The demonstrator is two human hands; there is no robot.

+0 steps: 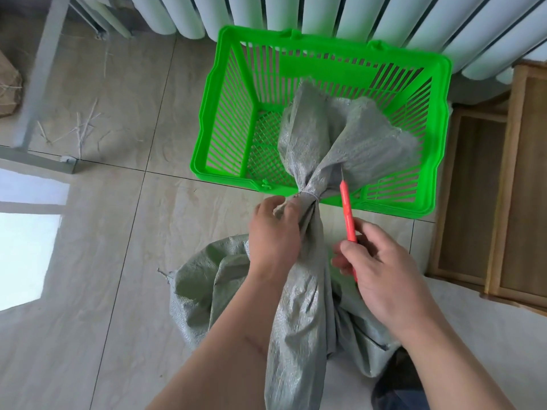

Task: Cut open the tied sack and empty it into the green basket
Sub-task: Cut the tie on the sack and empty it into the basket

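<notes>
Woven plastic cloth, grey-green, fills the left hand (273,232): the fingers are curled round the twisted neck of the sack (299,291), just below the tie (309,196), and they grip it firmly. The right hand (381,270) holds an orange knife (347,214) between thumb and curled fingers, with the thin blade out; its tip is at the cloth just above the tie, and I cannot tell if it touches.

From the left hand the neck goes up to the tie, a thin string wound tightly round the gathered cloth. Above it the loose mouth of the sack spreads like a fan over the near rim of the basket (322,59). Below the hands the body of the sack sits on the floor (133,232), crumpled and low, close to the person.

I judge that the cloth is soft and limp but tough; it folds easily and is a little slippery, so a full grip round the neck is better than a pinch. The body looks slack, so the load seems light or small, though what is inside is hidden. The string is the place to cut, with the blade pointing away from the left fingers, which are very near. To empty the sack, I would take hold of the bottom corners and lift them over the basket, which looks light and may slide.
</notes>
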